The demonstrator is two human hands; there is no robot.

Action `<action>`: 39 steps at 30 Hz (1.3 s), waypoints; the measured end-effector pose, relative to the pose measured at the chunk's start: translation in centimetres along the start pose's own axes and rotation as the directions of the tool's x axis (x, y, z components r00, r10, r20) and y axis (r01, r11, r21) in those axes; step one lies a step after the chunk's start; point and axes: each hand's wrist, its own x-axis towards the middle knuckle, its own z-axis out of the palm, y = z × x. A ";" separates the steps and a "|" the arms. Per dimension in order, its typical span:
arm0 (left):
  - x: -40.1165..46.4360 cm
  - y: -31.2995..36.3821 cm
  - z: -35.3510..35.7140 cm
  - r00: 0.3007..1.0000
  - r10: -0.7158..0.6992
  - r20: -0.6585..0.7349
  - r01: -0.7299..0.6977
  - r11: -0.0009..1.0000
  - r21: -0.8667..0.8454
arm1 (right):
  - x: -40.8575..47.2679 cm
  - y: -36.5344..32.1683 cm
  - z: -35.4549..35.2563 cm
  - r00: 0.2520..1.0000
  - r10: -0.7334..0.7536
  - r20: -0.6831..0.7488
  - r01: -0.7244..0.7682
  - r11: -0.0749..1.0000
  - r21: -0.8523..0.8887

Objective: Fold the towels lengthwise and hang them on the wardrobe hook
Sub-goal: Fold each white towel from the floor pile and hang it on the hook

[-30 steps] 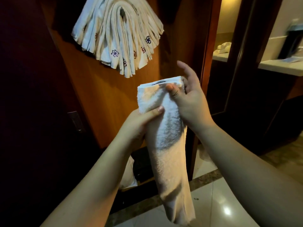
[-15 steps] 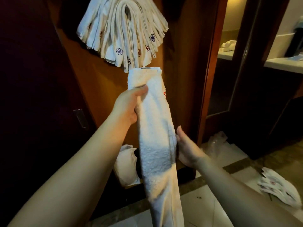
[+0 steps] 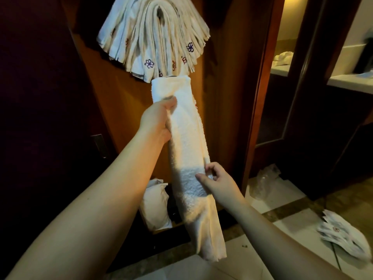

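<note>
Left hand (image 3: 159,122) is seen raised on an extended forearm, thumb laid across the front of the folded towel (image 3: 187,150) and the remaining fingers wrapped behind it, so that the towel is gripped near its upper end. Towel is held upright as a long narrow band, folded lengthwise; its top edge is observed just below the lower fringe of the hung towels (image 3: 155,35), touching or overlapping them in this view, which of the two cannot be told. Its lower end is seen hanging free, well below the hung towels, slightly tilted toward the right.

Right hand (image 3: 217,179) is positioned lower on the same towel, at about its middle, wrist bent upward. Thumb and forefinger are closed on the towel's right edge in a pinch; the other fingers are curled loosely behind.

Hung towels are recorded as a fanned bundle draped high on the wooden wardrobe panel (image 3: 121,102), small embroidered flower marks visible at several ends. Hook itself is hidden by the bundle.

Below the hung towels, a white bag (image 3: 154,207) is noted standing at the foot of the panel. Far to the lower right of the hung towels, a loose pile of towels (image 3: 343,237) is seen on the tiled floor (image 3: 282,201).
</note>
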 end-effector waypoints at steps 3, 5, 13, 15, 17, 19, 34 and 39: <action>0.3 0.2 -0.1 0.999 0.024 0.033 -0.025 0.999 0.021 | 0.0 0.1 -0.5 1.000 -0.006 0.030 0.005 1.000 0.007; 0.6 0.6 -0.2 0.998 0.045 0.053 -0.048 0.998 0.049 | -0.1 0.2 -0.8 1.000 -0.006 0.028 0.004 0.996 0.093; 1.6 1.2 -0.3 0.993 0.034 0.109 -0.037 0.999 0.026 | 1.3 1.0 -0.9 0.999 0.047 -0.004 -0.043 0.947 0.320; 2.1 1.0 -0.4 0.996 0.023 0.085 -0.023 1.000 -0.005 | 1.6 1.2 -1.7 0.981 0.108 0.164 -0.169 0.890 0.424; 3.1 0.6 -0.4 1.000 -0.001 0.021 0.001 1.000 -0.020 | 1.5 1.1 -3.0 0.885 0.163 0.436 -0.365 0.826 0.431; 4.2 0.0 -0.4 0.997 -0.044 -0.071 0.043 0.999 -0.004 | 1.4 1.0 -3.9 0.710 0.179 0.681 -0.500 0.809 0.309; 9.2 -10.2 -3.9 0.914 -0.405 -0.021 0.375 0.823 0.428 | 2.8 -1.9 -7.0 0.792 0.010 0.610 -0.499 0.587 0.638; 4.4 -13.1 -3.0 0.986 -0.135 -0.095 0.162 0.900 0.404 | 5.2 -2.7 -7.0 0.923 0.094 0.373 -0.349 0.615 0.707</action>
